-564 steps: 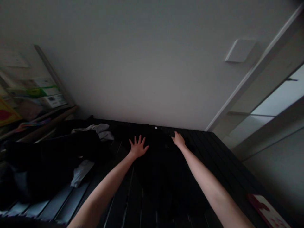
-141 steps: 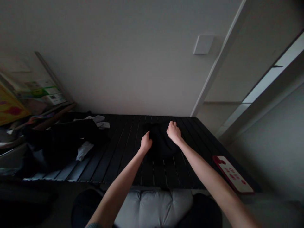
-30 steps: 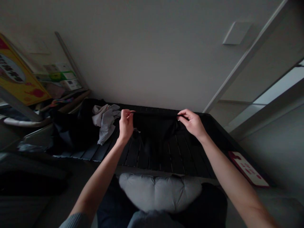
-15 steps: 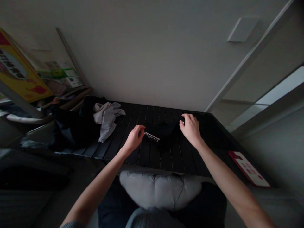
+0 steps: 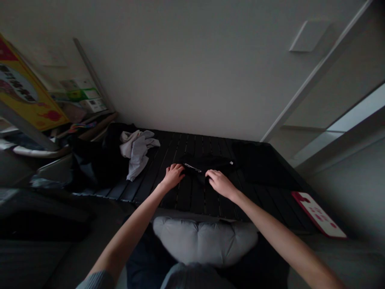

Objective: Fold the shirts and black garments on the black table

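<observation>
A dark piece of clothing (image 5: pixel 207 162) with a strip of white lettering and a small white tag at its right end lies on the black slatted table (image 5: pixel 168 196). At its left edge, beside the lettering, my left hand (image 5: pixel 174 176) is closed on the cloth. My right hand (image 5: pixel 221 184) pinches the near edge, just right of the lettering, with fingers bent. Black cloth against the black table makes the garment's outline hard to see.
Crumpled light grey clothing (image 5: pixel 138 148) and a dark heap (image 5: pixel 99 160) lie at the left. Dark flat cloth (image 5: pixel 264 164) is at the right, near a red-and-white board (image 5: pixel 319 214). A wall (image 5: pixel 192 72) rises behind; a grey cushion (image 5: pixel 204 241) is in front of me.
My right hand has moved left and nearer to me, from the garment's right end to its near edge. The lettering now looks flatter, and the small tag shows at the right.
</observation>
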The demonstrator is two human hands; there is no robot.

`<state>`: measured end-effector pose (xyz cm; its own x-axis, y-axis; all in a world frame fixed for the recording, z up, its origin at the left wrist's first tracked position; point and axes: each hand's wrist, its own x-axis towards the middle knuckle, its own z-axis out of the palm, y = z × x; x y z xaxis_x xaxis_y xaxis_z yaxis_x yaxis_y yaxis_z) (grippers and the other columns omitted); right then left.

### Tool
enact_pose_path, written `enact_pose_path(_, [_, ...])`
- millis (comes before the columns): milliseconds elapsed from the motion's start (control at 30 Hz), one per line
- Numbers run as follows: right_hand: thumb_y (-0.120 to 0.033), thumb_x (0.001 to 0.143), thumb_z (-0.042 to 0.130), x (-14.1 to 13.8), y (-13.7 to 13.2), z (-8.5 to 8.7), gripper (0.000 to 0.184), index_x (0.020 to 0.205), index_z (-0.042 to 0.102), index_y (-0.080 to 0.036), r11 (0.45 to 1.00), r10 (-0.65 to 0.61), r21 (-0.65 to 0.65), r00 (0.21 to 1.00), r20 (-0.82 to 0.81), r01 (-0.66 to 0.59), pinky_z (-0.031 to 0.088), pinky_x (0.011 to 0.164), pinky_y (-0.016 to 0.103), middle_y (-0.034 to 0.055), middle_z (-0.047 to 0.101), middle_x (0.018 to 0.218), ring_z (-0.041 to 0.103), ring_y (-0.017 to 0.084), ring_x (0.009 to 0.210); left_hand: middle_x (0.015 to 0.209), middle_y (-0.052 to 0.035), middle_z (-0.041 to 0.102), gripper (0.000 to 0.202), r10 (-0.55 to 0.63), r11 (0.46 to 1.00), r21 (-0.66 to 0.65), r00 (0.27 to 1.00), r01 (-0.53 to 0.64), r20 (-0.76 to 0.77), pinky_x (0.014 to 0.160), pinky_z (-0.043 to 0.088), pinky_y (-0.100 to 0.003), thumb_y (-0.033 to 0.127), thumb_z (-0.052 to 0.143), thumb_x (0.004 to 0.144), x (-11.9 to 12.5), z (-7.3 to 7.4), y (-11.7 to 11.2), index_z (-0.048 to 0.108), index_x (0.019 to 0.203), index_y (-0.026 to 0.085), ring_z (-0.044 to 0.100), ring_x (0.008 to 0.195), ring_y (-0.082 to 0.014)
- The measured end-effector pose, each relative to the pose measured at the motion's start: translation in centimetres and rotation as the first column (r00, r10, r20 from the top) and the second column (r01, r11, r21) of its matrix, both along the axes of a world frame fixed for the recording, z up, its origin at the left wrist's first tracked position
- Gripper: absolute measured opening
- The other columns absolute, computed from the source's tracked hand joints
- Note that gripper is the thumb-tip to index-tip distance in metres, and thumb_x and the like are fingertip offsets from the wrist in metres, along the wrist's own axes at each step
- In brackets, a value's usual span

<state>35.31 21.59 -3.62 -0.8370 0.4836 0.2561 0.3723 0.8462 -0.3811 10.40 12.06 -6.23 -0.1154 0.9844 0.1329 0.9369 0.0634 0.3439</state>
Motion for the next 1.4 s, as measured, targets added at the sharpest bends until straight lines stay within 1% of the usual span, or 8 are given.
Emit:
enact_pose_path(300, [-0.038, 0.091, 0.046, 3.4, 4.6, 4.4, 0.022, 0.103, 0.05, -0.021, 0.921, -0.383, -0.181, 0.726, -0.571, 0.344, 0.046, 0.069, 0.03, 0.0052, 0.061, 0.085, 0.06, 0.02, 0.074, 0.075, 0.0032, 0.055, 0.009, 0.078, 0.947, 0.221, 0.835, -0.233, 0.545, 0.073, 0.042, -0.027, 0.024, 0.055, 0.079, -1.4, 3.1, -0.4, 0.048, 0.084, 0.02, 0.054, 0.073, -0.0133])
enact_pose_path(500, [-0.044, 0.087, 0.054, 4.5, 6.0, 6.8, 0.025, 0.093, 0.054, -0.02, 0.904, -0.407, -0.268, 0.481, -0.776, 0.332, 0.044, 0.08, 0.031, 0.0006, 0.057, 0.084, 0.055, 0.017, 0.081, 0.072, 0.0041, 0.057, 0.036, -0.076, 0.984, 0.148, 0.529, -0.095, 0.845, 0.053, 0.032, -0.018, 0.042, 0.065, 0.077, -0.9, 11.3, -3.7, 0.051, 0.102, 0.02, 0.048, 0.057, -0.0083])
enact_pose_path(633, [-0.047, 0.088, 0.051, 4.8, 7.0, 7.5, 0.028, 0.09, 0.058, -0.02, 0.886, -0.429, -0.304, 0.369, -0.825, 0.35, 0.042, 0.081, 0.03, -0.0001, 0.058, 0.083, 0.054, 0.016, 0.082, 0.08, 0.0019, 0.061, 0.049, -0.135, 0.987, 0.159, 0.639, 0.02, 0.757, 0.058, 0.039, -0.02, 0.044, 0.065, 0.079, -2.1, 15.5, -4.1, 0.052, 0.121, 0.022, 0.054, 0.066, -0.0111])
enact_pose_path(733, [-0.051, 0.086, 0.049, 4.6, 8.7, 5.7, 0.033, 0.087, 0.057, -0.019, 0.819, -0.556, -0.399, 0.393, -0.733, 0.413, 0.043, 0.082, 0.033, 0.0019, 0.06, 0.083, 0.055, 0.018, 0.082, 0.085, -0.0002, 0.065, 0.053, -0.08, 0.996, 0.071, 0.761, 0.045, 0.644, 0.066, 0.045, -0.024, 0.049, 0.063, 0.079, -3.4, 14.0, -2.5, 0.054, 0.123, 0.021, 0.058, 0.075, -0.0144])
enact_pose_path(900, [-0.044, 0.082, 0.048, 5.5, 11.4, 0.3, 0.027, 0.083, 0.056, -0.018, 0.624, -0.781, -0.451, 0.519, -0.346, 0.638, 0.046, 0.078, 0.036, 0.0081, 0.063, 0.081, 0.06, 0.024, 0.082, 0.109, -0.0096, 0.069, 0.064, 0.019, 0.96, -0.242, 0.824, 0.144, 0.566, 0.086, 0.048, -0.032, 0.057, 0.061, 0.077, -3.4, 6.3, -1.2, 0.055, 0.126, 0.017, 0.063, 0.099, -0.0225])
enact_pose_path(1033, [-0.037, 0.078, 0.052, 6.7, 11.9, -2.3, 0.023, 0.087, 0.06, -0.018, 0.6, -0.794, -0.405, 0.577, -0.193, 0.69, 0.048, 0.078, 0.039, 0.0114, 0.066, 0.082, 0.064, 0.029, 0.084, 0.133, -0.0143, 0.056, 0.063, 0.061, 0.954, -0.299, 0.985, -0.011, 0.159, 0.096, 0.044, -0.042, 0.044, 0.073, 0.069, -2.5, 2.5, -1.9, 0.056, 0.126, 0.02, 0.051, 0.121, -0.0326])
enact_pose_path(1267, [-0.042, 0.068, 0.072, 8.3, 12.1, -1.7, 0.031, 0.086, 0.069, -0.017, 0.751, -0.491, -0.548, 0.866, -0.091, 0.368, 0.053, 0.078, 0.039, 0.0112, 0.074, 0.088, 0.069, 0.029, 0.085, 0.084, -0.0036, 0.065, 0.018, 0.027, 0.976, -0.214, 0.95, 0.042, 0.31, 0.075, 0.044, -0.03, 0.036, 0.06, 0.077, -4.4, 3.7, -1.9, 0.063, 0.084, 0.019, 0.059, 0.084, -0.0208])
enact_pose_path(1400, [-0.051, 0.077, 0.062, 9.1, 13.5, -0.4, 0.044, 0.101, 0.069, -0.015, 0.787, -0.552, -0.51, 0.765, -0.331, 0.346, 0.05, 0.09, 0.041, 0.0128, 0.073, 0.105, 0.068, 0.029, 0.098, 0.067, 0.0036, 0.054, 0.033, 0.07, 0.997, -0.062, 0.837, -0.043, 0.542, 0.059, 0.037, -0.025, 0.052, 0.052, 0.081, -6.8, 5.5, -1.5, 0.057, 0.08, 0.02, 0.049, 0.064, -0.0136])
